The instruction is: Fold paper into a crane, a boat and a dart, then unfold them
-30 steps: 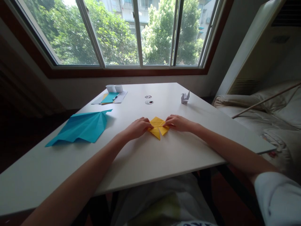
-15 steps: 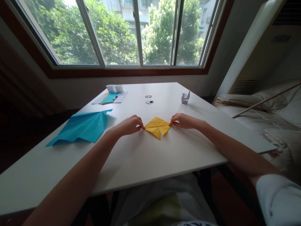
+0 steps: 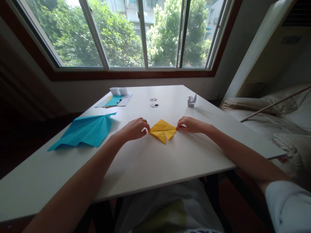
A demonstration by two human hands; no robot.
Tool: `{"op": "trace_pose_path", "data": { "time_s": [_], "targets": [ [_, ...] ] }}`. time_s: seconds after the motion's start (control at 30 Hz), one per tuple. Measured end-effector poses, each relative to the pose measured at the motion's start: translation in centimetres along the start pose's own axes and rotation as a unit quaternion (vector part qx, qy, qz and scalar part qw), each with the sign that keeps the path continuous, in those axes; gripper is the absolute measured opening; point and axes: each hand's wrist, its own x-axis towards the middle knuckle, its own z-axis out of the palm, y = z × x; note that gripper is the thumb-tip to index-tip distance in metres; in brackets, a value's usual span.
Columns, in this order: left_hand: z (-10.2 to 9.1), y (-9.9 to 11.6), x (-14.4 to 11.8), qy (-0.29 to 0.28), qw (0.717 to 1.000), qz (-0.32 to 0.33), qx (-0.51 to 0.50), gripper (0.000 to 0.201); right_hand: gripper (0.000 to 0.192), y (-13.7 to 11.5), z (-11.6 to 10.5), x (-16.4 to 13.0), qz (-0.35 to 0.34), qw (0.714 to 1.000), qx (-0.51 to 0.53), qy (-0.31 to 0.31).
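Observation:
A yellow folded sheet of origami paper [image 3: 160,125] lies on the white table [image 3: 136,161] in front of me. It is diamond-shaped, with a crease running across it and a slit between two flaps at its near side. My left hand [image 3: 136,128] pinches its left corner between thumb and finger. At the opposite corner, my right hand [image 3: 188,124] has its fingertips closed on the paper. Both forearms rest low over the table's near side.
A large creased turquoise sheet [image 3: 84,131] lies to the left. Behind it are stacked papers with a pen [image 3: 119,101] and white folded boxes [image 3: 118,91]. A white paper crane [image 3: 191,100] stands at the right back. Two small round items [image 3: 154,105] lie mid-table.
My left hand has shifted very slightly at the paper's left corner. The yellow paper's far point sits marginally higher; otherwise everything stays in place.

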Motion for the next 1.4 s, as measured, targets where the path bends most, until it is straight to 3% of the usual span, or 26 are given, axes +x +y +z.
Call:
{"op": "trace_pose_path", "data": {
  "time_s": [0.1,0.27,0.57,0.93,1.4],
  "targets": [
    [0.0,0.5,0.1,0.016,1.000,0.007,-0.011,0.025,0.021,-0.2,-0.1,0.0,-0.006,1.000,0.002,0.007],
    [0.3,0.4,0.2,-0.010,0.999,0.019,-0.040,0.024,0.020,-0.5,-0.2,0.1,-0.009,1.000,-0.022,0.005],
    [0.9,-0.2,0.3,-0.005,0.997,0.014,-0.074,0.025,0.028,-1.3,0.6,0.3,-0.067,0.997,-0.024,0.025],
    [1.3,0.0,0.5,0.020,0.997,0.040,-0.069,0.027,0.026,-1.2,1.0,0.5,-0.052,0.998,-0.015,0.017],
    [2.9,-0.2,1.4,0.081,0.985,-0.088,-0.123,0.024,0.031,-2.3,1.4,0.9,-0.088,0.995,-0.030,0.041]
  ]
}}
